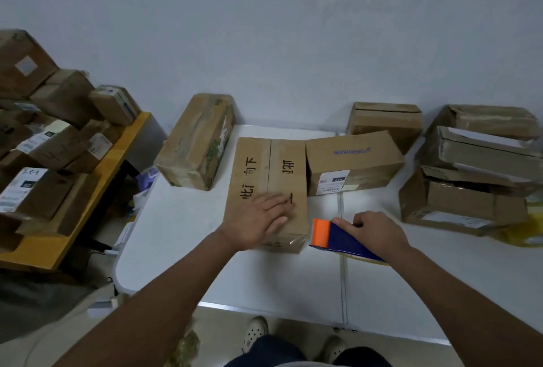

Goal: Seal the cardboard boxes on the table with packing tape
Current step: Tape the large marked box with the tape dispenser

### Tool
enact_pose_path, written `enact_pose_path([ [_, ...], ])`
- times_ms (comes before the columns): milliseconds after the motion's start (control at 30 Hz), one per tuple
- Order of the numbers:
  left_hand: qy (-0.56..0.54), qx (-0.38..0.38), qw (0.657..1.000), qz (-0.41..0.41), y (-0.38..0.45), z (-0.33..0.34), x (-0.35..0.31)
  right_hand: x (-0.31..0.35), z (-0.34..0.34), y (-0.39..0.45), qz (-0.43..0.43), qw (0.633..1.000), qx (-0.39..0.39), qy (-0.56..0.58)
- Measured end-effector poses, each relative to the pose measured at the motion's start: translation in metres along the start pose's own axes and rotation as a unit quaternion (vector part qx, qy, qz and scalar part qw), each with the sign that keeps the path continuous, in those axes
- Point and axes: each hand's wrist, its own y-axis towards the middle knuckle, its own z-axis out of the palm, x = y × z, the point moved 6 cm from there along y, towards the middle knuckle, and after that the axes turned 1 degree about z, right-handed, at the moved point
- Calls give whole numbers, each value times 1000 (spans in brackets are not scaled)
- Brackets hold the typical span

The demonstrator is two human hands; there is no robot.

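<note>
The left hand [258, 219] rests flat, fingers straight, on the near end of the box [269, 187] at the table [182, 237] centre. The right hand [373, 228] grips the dispenser [338, 237] just beside the box's right side.

- A parcel-packing or mailroom space is suggested.
- Labelled cardboard parcels [44, 143] are heaped on a wooden side bench [88, 208].
- More boxes [470, 167] are ranged along a white table [264, 275] against a bare wall [264, 28].

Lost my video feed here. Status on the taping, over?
Left hand flat on the marked box. Right hand gripping the tape dispenser, beside the box's near end. Nothing in the way.
</note>
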Motion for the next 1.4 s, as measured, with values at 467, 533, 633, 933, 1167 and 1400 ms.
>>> enact_pose_path([
  [467,99,40,994,-17,29,50,2,-8,-18,-7,-42,999,10,14],
  [533,107,33,994,-13,28,51,3,-9,-20,-6,-48,999,10,0],
  [633,118,28,993,-9,29,51,1,-18,-19,-5,-43,999,7,1],
  [933,101,28,994,-13,30,49,0,-38,-10,-7,-28,999,18,24],
  [1167,118,18,993,-6,29,49,0,-44,-2,-4,-12,991,103,87],
  [1400,131,14,991,-5,31,53,3,-30,-5,-12,-13,993,96,63],
])
